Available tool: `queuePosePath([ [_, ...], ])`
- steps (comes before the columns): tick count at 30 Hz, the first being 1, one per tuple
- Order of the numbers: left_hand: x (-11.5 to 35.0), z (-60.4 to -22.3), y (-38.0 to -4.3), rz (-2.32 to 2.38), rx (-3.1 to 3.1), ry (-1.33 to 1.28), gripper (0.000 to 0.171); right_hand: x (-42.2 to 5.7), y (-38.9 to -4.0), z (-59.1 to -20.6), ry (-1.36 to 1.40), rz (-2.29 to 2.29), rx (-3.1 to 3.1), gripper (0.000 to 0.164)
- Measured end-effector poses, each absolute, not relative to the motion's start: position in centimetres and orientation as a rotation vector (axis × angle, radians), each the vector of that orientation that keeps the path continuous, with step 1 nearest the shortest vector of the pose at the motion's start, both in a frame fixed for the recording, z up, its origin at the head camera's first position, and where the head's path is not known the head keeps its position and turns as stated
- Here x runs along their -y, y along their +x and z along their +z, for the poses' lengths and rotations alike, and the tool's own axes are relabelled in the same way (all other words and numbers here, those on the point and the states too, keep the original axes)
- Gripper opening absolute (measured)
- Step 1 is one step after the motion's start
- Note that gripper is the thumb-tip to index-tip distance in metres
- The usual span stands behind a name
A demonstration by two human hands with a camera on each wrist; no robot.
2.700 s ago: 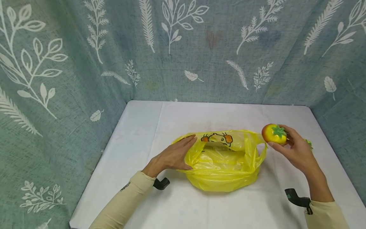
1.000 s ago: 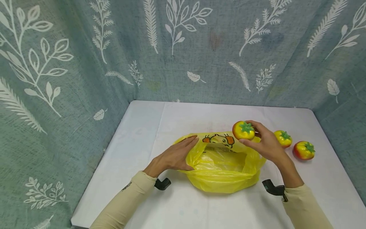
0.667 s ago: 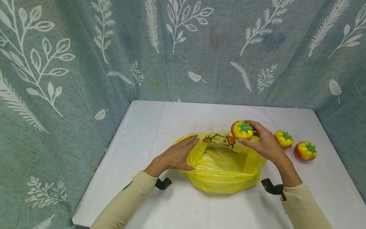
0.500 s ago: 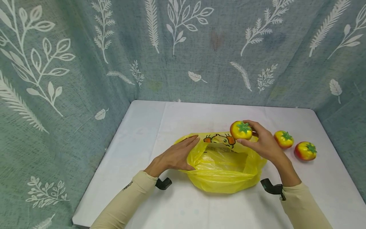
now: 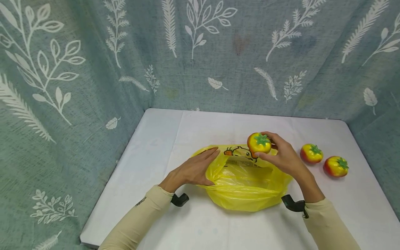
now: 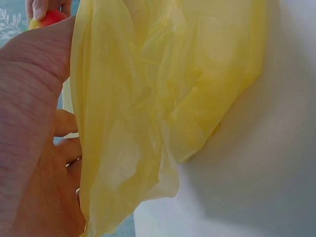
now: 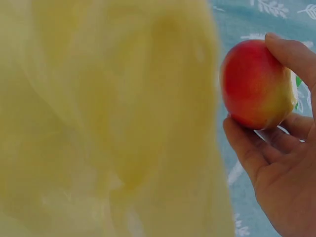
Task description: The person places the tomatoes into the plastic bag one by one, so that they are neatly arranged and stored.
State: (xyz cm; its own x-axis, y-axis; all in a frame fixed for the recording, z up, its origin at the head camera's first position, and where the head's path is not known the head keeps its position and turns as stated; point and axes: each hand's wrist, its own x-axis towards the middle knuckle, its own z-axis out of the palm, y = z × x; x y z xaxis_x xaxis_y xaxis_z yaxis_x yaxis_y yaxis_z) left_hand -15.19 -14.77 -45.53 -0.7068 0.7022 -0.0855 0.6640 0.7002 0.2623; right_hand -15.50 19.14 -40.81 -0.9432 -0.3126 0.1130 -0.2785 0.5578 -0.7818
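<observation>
A yellow plastic bag (image 5: 247, 199) with a cartoon print sits on the table, its mouth open upward. My left hand (image 5: 195, 169) spreads its fingers and thumb at the left side of the mouth, stretching the rim. In the left wrist view the bag film (image 6: 133, 113) hides part of the fingers. My right hand (image 5: 285, 156) holds a glossy red-and-yellow toy tomato (image 5: 258, 143) with a green leafy top, between thumb and fingers. The toy tomato is above the bag's back right rim; in the right wrist view its red side (image 7: 252, 81) shows beside the bag.
Two more toy tomatoes, one nearer (image 5: 311, 153) and one farther right (image 5: 335, 166), lie on the white-covered table (image 5: 156, 146) right of the bag. A grey-green leaf-patterned curtain (image 5: 200, 93) surrounds the back and sides.
My right hand has carried the toy tomato leftward from the bag's right side to over its back rim, slowing lately. The other two toy tomatoes came into sight. My left hand stays at the bag.
</observation>
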Motion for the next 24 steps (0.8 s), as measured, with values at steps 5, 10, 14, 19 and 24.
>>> queuePosePath([
  [5,14.8,-45.4,-15.2,0.323,-2.727,1.123,0.119,-18.7,-15.7,-40.9,-0.558,-1.378,-2.742,0.075],
  [10,14.9,-45.3,-15.2,0.316,-2.721,1.141,0.118,-18.4,-15.8,-41.0,-0.593,-1.391,-2.733,0.074],
  [14,14.8,-45.1,-15.2,0.321,-2.718,1.141,0.118,-18.1,-16.1,-41.1,-0.602,-1.386,-2.725,0.074],
  [19,14.7,-45.0,-15.2,0.312,-2.72,1.144,0.119,-17.6,-16.3,-41.0,-0.628,-1.408,-2.693,0.073],
  [24,14.5,-45.0,-15.1,0.309,-2.718,1.14,0.119,-17.1,-16.6,-40.8,-0.664,-1.414,-2.672,0.071],
])
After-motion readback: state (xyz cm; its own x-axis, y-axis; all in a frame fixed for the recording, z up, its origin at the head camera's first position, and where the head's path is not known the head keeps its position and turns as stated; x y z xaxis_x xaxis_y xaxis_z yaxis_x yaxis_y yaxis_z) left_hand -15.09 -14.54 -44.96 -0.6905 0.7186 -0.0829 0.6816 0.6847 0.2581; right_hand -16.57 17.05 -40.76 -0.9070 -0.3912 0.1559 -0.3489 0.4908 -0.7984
